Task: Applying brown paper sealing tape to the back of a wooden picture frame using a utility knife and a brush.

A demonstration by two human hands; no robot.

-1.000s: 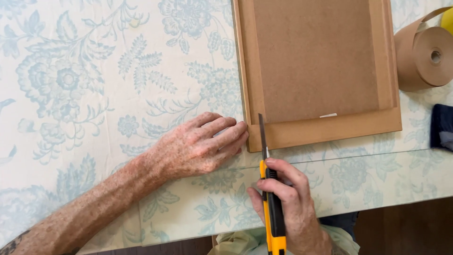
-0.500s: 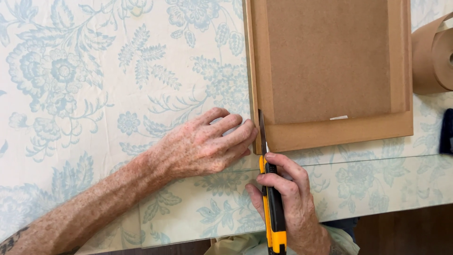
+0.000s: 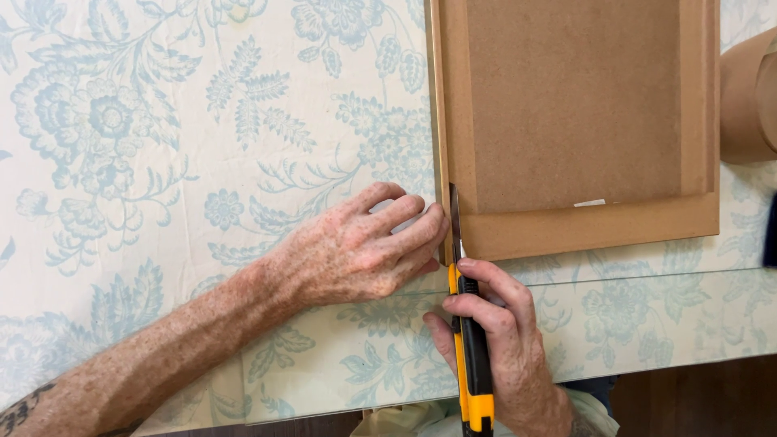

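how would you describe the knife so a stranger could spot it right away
Start at the brown board on the floral tablecloth. At its near left corner, the right hand grips the utility knife. It is the only yellow-and-black thing, with a thin metal blade.

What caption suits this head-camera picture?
Left hand steadies a brown frame back while right hand runs a yellow utility knife along its edge.

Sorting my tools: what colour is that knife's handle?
Yellow and black utility knife, seen in the head view, in the right hand.
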